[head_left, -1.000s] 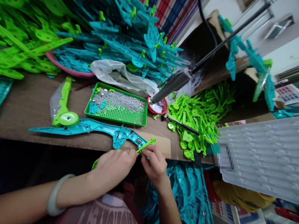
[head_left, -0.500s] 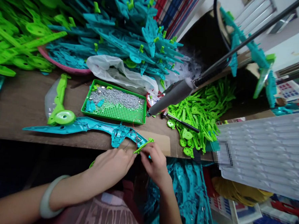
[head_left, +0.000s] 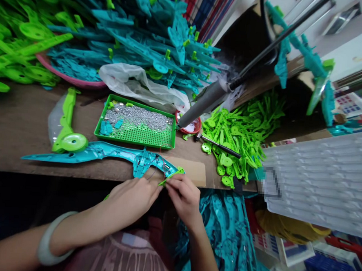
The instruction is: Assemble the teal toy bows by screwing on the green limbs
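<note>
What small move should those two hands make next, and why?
Perhaps steady the green piece near the blue shell, keeping the thin red wire slack: the left hand and right hand meet at that piece, and the red wire runs close by.

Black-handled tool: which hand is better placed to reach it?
Probably the right hand: it is nearer the tool than the left hand, though it appears to pinch the slim green piece.

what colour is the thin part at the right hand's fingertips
The thin part is bright lime green, seen best in the head view.
</note>
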`<state>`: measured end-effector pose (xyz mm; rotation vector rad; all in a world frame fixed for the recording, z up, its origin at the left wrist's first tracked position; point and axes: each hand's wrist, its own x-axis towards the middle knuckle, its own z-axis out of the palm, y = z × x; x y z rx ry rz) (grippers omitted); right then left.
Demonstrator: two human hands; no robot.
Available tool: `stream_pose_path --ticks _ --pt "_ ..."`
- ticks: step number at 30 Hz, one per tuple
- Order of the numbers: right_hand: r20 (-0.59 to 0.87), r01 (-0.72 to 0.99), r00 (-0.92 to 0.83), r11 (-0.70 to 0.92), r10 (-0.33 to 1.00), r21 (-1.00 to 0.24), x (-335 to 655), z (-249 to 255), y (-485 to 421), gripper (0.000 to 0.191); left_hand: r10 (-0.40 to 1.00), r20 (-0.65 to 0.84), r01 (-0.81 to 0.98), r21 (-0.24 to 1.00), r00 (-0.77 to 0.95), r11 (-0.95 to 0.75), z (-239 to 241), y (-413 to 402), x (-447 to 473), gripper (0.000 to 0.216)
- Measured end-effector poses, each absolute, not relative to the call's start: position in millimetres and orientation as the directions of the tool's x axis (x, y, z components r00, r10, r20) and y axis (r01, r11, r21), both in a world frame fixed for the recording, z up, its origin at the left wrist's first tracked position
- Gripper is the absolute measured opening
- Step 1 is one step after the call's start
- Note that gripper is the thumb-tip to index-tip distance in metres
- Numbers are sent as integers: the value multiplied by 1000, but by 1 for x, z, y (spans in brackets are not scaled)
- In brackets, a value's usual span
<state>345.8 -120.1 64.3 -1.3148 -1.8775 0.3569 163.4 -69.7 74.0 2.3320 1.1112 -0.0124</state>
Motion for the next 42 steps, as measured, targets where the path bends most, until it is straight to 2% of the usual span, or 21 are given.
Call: stream_pose_path --ticks 3,7,13,19,23,33,42 --pt "399 623 -102 372 911 -688 345 66 -122 19 724 -247 725 501 644 -473 73 -70 164 43" --pt "385 654 -56 326 921 -683 339 64 -125 17 738 -234 735 483 632 -476 73 -72 166 40" --pt "465 668 109 282 878 -688 323 56 -131 20 787 -217 797 362 577 -484 72 -82 169 43" --pt "504 708 137 272 853 -652 320 54 -131 20 791 -251 818 326 559 -474 77 -84 171 43" --pt "492 743 164 221 855 -632 319 55 -128 15 803 -194 808 334 563 -486 76 -87 170 41" --pt "458 682 264 171 849 -711 311 51 -126 11 803 -179 812 279 568 -512 72 -90 170 40" --pt "485 700 301 155 821 -697 305 43 -125 11 811 -113 802 275 574 -530 69 -94 171 38"
